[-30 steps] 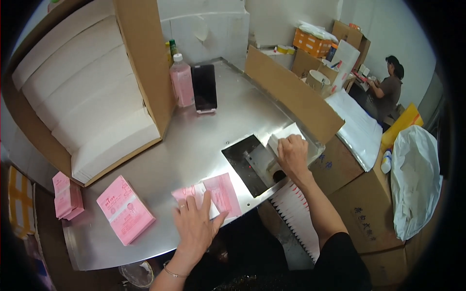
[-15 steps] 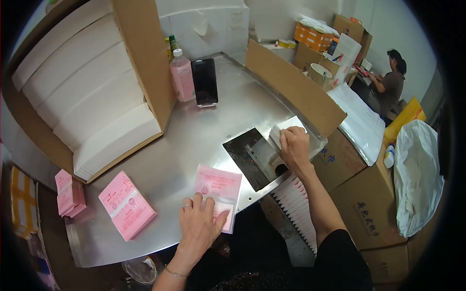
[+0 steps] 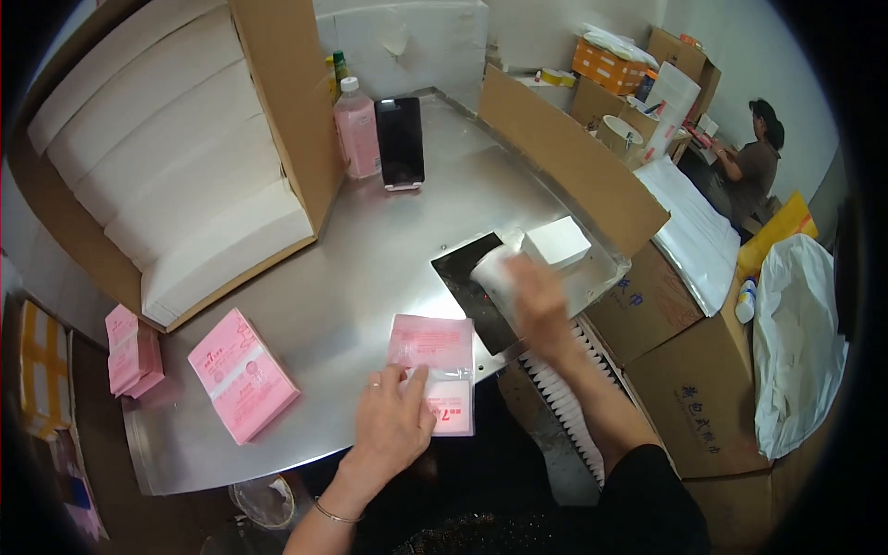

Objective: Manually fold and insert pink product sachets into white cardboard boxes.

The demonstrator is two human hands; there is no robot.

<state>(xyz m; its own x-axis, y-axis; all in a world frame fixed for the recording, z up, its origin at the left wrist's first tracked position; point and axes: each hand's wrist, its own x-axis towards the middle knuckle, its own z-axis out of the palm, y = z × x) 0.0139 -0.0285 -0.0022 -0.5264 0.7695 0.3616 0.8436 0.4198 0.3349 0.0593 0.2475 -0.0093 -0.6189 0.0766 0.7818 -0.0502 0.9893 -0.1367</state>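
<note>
Pink printed plastic bags (image 3: 431, 340) lie in a small pile at the table's near edge, with clear plastic showing at the rims. My left hand (image 3: 393, 421) is closed at the mouth of the top bag, its fingers bent against the plastic. Over the dark rectangular opening (image 3: 462, 276) in the metal table, my right hand (image 3: 541, 310) grips a white tissue stack (image 3: 498, 270); motion blurs both. Another white tissue stack (image 3: 558, 242) sits just beyond that hand, on the table's right side. A larger pile of pink bags (image 3: 242, 375) rests left of my left hand.
An open carton (image 3: 282, 92) full of white tissue stacks stands at left. Behind are a phone (image 3: 400, 143) on a stand and a pink-liquid bottle (image 3: 357, 129). A cardboard flap (image 3: 573, 153) edges the right side. Another person (image 3: 754, 166) sits far right.
My right hand has moved left and nearer with a white tissue stack, leaving another in plain sight. My left hand's fingers have shifted at the bag, uncovering its lower part. The view has shifted slightly.
</note>
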